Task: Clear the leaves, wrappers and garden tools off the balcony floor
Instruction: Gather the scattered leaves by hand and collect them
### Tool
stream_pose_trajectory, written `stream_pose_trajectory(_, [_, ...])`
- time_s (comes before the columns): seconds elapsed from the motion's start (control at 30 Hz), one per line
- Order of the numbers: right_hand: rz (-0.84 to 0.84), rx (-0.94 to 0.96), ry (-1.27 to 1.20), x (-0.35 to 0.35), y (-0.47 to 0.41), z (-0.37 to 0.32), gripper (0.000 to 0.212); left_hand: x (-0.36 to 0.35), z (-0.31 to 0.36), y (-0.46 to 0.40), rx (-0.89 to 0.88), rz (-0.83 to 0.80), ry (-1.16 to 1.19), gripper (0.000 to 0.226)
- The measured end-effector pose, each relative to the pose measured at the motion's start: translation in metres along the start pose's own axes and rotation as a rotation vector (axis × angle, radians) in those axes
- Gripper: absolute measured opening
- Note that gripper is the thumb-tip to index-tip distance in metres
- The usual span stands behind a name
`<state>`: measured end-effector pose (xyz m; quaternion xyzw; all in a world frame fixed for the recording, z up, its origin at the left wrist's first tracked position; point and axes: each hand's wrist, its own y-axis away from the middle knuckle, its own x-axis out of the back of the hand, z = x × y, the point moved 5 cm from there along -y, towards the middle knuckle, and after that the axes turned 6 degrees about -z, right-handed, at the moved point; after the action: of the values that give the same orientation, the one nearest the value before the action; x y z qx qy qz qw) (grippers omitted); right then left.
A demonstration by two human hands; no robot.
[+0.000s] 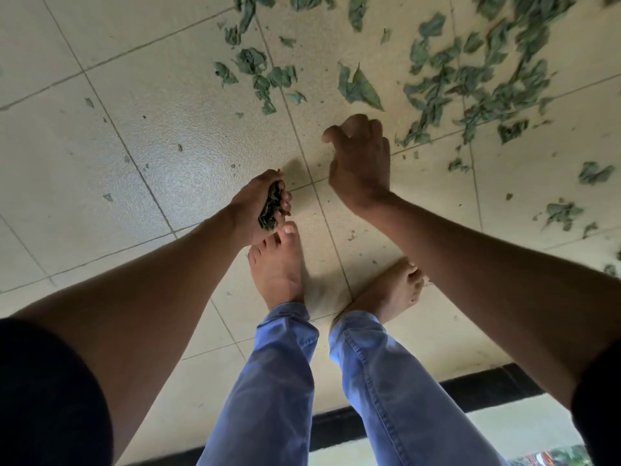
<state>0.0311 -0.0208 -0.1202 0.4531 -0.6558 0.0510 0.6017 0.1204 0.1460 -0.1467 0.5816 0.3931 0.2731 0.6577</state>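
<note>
Leaves [271, 207] are bunched in our left hand [258, 205], the grip curled tight round a dark wad of them, held just above our left foot [277, 264]. Our right hand [361, 163] reaches forward over the floor [134, 136] with fingers loosely bent and nothing in it that we can see; it hovers just short of one large leaf [358, 87]. Beyond that, a thick scatter of leaves [487, 82] covers the tiles to the right, with a thinner patch [258, 72] further ahead and small crumbs [108, 196] on the left. We judge the job barely begun: one handful gathered, most of the litter left. No wrappers or garden tools are in view here.
</note>
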Motion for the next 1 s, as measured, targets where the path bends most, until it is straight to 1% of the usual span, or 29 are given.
stream_pose_trajectory(0.07, [-0.081, 0.038, 0.133, -0.004, -0.011, 0.011, 0.056, -0.005, -0.003, -0.002, 0.016, -0.005, -0.038, 0.034])
stream_pose_trajectory(0.13, [-0.135, 0.109, 0.223, -0.007, -0.019, 0.014, 0.058, -0.009, 0.000, 0.000, 0.015, -0.003, -0.036, 0.034])
stream_pose_trajectory(0.23, [-0.169, 0.179, 0.237, -0.007, -0.026, 0.018, 0.050, -0.017, 0.006, 0.004, 0.034, -0.028, -0.033, 0.033])
stream_pose_trajectory(0.37, [-0.176, 0.186, 0.134, -0.007, -0.032, 0.029, 0.034, -0.024, 0.008, 0.007, 0.052, -0.035, -0.051, 0.034])
stream_pose_trajectory(0.47, [-0.151, 0.042, -0.110, -0.001, -0.030, 0.037, 0.030, -0.026, 0.013, 0.007, 0.043, -0.042, -0.031, 0.033])
stream_pose_trajectory(0.57, [-0.045, -0.105, -0.389, 0.016, -0.017, 0.031, 0.023, -0.029, 0.009, 0.005, 0.035, -0.034, -0.008, 0.033])
stream_pose_trajectory(0.63, [-0.017, -0.169, -0.661, 0.027, -0.003, 0.015, 0.016, -0.032, 0.012, 0.007, 0.025, -0.017, 0.025, 0.033])
stream_pose_trajectory(0.7, [-0.068, -0.192, -0.939, 0.034, 0.013, -0.009, 0.014, -0.036, 0.017, 0.012, 0.008, -0.005, 0.101, 0.029])
stream_pose_trajectory(0.73, [-0.095, -0.192, -1.019, 0.034, 0.019, -0.022, 0.016, -0.039, 0.017, 0.017, 0.000, 0.029, 0.124, 0.024])
stream_pose_trajectory(0.77, [-0.112, -0.193, -1.059, 0.034, 0.024, -0.032, 0.018, -0.040, 0.009, 0.018, -0.071, 0.086, 0.030, 0.019])
stream_pose_trajectory(0.8, [-0.119, -0.197, -1.076, 0.032, 0.028, -0.039, 0.019, -0.032, -0.014, 0.018, -0.107, 0.205, -0.130, 0.020])
stream_pose_trajectory(0.83, [-0.117, -0.204, -1.077, 0.030, 0.029, -0.045, 0.021, -0.020, -0.047, 0.025, -0.130, 0.468, -0.177, 0.026])
stream_pose_trajectory(0.87, [-0.111, -0.217, -1.067, 0.027, 0.030, -0.048, 0.021, -0.020, -0.063, 0.034, -0.208, 0.620, -0.151, 0.034])
stream_pose_trajectory(0.9, [-0.104, -0.240, -1.046, 0.024, 0.030, -0.049, 0.020, -0.016, -0.072, 0.034, -0.260, 0.715, -0.130, 0.040])
stream_pose_trajectory(0.93, [-0.097, -0.263, -1.016, 0.020, 0.029, -0.049, 0.019, -0.012, -0.083, 0.026, -0.203, 0.661, -0.199, 0.044])
stream_pose_trajectory(0.97, [-0.091, -0.270, -0.979, 0.018, 0.029, -0.048, 0.018, -0.013, -0.088, 0.026, -0.212, 0.671, -0.323, 0.045])
stream_pose_trajectory(1.0, [-0.086, -0.254, -0.932, 0.016, 0.028, -0.048, 0.017, -0.011, -0.081, 0.021, -0.241, 0.666, -0.344, 0.045])
